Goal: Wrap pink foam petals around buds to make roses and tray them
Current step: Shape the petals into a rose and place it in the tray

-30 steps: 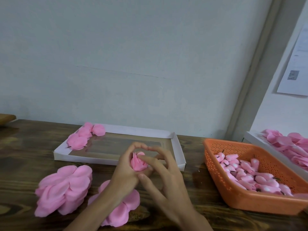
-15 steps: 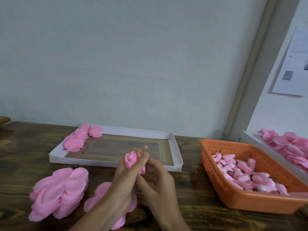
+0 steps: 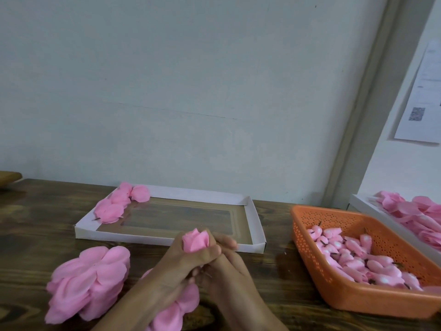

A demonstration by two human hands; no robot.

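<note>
Pink rose point(image 3: 195, 240) pokes up from L hand point(image 3: 183, 261) grip.

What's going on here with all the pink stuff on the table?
A person is making foam roses by hand. The left hand grips a pink rose, and the right hand is tucked in at its base, though its grip is hidden. Loose petals lie stacked on the left of the table, an orange basket on the right holds buds, and the white tray behind the hands has a few finished roses in its far left corner.
</note>
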